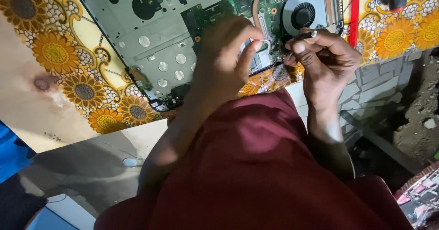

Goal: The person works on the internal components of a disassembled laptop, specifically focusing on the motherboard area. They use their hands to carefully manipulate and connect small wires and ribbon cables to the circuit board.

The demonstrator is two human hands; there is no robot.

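Laptop chassis (155, 37), opened up with its guts showing, sits across the top middle of the frame on a sunflower-print worktop (68, 70). Silver-grey inner shell with round pads, green board (256, 1) on the right part, one round black fan (302, 15) up top right. Two hands over its lower right edge: left hand (224, 60) has its fingers (249, 51) curled narrow, pinching something tiny and pale; right hand (327, 58) grips one thin dark tool (306, 34). One red strip (354, 10) stands further right.
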